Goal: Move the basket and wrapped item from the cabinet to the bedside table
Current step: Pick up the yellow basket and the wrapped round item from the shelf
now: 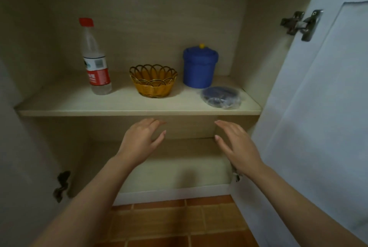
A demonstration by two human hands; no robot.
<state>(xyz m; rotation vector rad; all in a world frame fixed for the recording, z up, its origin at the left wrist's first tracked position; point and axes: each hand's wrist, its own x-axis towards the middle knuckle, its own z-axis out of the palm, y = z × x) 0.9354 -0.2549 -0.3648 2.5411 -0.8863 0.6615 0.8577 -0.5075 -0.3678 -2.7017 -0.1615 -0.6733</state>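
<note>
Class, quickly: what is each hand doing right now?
Left hand: open, empty, below the shelf.
Right hand: open, empty, below the shelf.

Golden woven basket [153,80] upright before me mid-shelf, my plastic-wrapped dark round item [220,97] lying flat, right, near shelf edge

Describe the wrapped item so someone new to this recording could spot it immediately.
Look at the upper cabinet shelf, which holds four things in a loose row. At its far right, near the front edge and just in front of the tall blue lidded container, lies the wrapped item: flat, dark blue, and the only thing in crinkly clear plastic.
</note>
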